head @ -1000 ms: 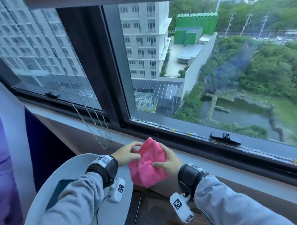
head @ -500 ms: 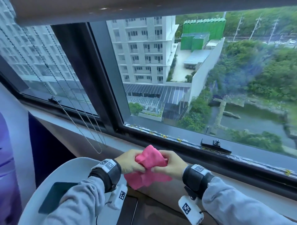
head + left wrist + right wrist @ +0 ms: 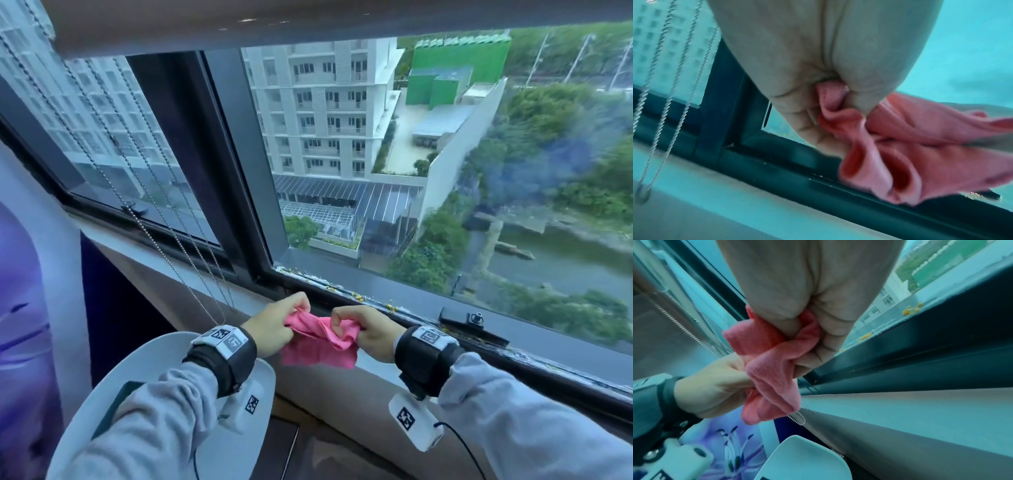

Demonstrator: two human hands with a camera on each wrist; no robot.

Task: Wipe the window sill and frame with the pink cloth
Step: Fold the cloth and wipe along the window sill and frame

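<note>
Both my hands hold the pink cloth point(image 3: 320, 339) just above the pale window sill point(image 3: 428, 380), close to the dark window frame point(image 3: 363, 310). My left hand point(image 3: 277, 325) pinches the cloth's left end, and my right hand point(image 3: 363, 330) grips its right end. The cloth is bunched between them and a flap hangs down. In the left wrist view the cloth point(image 3: 910, 155) comes out of my curled fingers point(image 3: 859, 91). In the right wrist view the cloth point(image 3: 772, 368) is wrapped in my fist, with my left hand point(image 3: 715, 386) beyond it.
Bead chains point(image 3: 164, 219) of a blind hang down left of my hands. A black window latch point(image 3: 471, 322) sits on the frame to the right. Yellow debris point(image 3: 359, 297) lies along the bottom track. A white chair back point(image 3: 144, 383) stands below my left arm.
My hands moved apart and forward toward the frame, stretching the cloth from an upright fold into a low bunched band. The head view tilted upward.
</note>
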